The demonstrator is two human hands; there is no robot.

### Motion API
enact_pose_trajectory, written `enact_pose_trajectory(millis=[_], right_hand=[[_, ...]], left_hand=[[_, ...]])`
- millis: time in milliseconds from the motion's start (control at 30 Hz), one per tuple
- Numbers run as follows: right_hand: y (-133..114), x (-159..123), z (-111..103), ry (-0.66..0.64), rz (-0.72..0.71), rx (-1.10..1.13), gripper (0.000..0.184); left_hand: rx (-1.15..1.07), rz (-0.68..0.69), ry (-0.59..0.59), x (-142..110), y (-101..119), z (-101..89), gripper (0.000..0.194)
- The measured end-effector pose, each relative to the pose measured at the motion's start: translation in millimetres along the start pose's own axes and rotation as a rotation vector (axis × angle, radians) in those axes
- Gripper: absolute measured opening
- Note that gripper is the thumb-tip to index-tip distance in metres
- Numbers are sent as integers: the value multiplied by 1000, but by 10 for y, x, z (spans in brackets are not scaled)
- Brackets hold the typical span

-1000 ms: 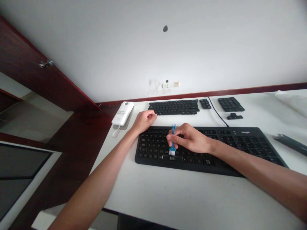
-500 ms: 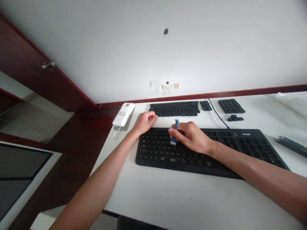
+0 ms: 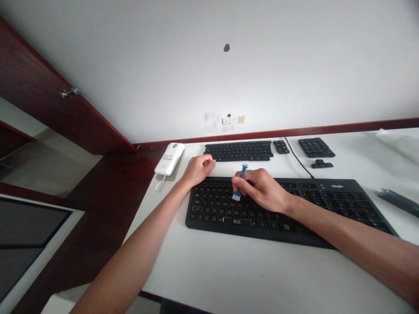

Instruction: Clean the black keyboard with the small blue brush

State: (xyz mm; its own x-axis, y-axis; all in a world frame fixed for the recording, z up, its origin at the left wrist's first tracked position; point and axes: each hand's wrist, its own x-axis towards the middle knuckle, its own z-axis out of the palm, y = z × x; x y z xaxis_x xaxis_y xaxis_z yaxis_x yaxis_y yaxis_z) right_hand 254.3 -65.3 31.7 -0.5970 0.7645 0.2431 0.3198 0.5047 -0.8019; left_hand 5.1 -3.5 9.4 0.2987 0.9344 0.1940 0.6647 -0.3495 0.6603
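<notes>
Right hand (image 3: pixel 262 188) pinching blue brush (image 3: pixel 239 185), bristles now higher up keyboard (image 3: pixel 327 205) than before, left hand (image 3: pixel 198 169) fisted at its corner

bare tabletop (image 3: pixel 248 266) near, second keyboard (image 3: pixel 238 151) behind

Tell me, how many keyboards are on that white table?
2, as far as shows. One black keyboard lies near, under the right hand and its blue brush. A second keyboard, in separate sections, lies by the wall.
</notes>
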Motion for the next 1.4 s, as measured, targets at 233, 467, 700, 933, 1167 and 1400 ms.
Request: enact_pose_trajectory(millis=[233, 467, 700, 933, 1167, 1400], right_hand=[[41, -7, -3, -58, 52, 117, 53], [46, 12, 10, 42, 122, 70, 55], [57, 10, 56, 284, 123, -74, 52], [103, 50, -38, 148, 64, -197, 49], [270, -220, -303, 262, 153, -61, 44], [195, -286, -276, 116, 84, -97, 40]], left_hand=[[-19, -3, 9, -4, -10, 1, 36], [-94, 13, 37, -3, -43, 6, 38], [-121, 23, 53, 2, -64, 5, 38], [-143, 22, 65, -11, -64, 3, 36], [-156, 23, 66, -21, -54, 1, 36], [-138, 21, 61, -29, -42, -6, 37]])
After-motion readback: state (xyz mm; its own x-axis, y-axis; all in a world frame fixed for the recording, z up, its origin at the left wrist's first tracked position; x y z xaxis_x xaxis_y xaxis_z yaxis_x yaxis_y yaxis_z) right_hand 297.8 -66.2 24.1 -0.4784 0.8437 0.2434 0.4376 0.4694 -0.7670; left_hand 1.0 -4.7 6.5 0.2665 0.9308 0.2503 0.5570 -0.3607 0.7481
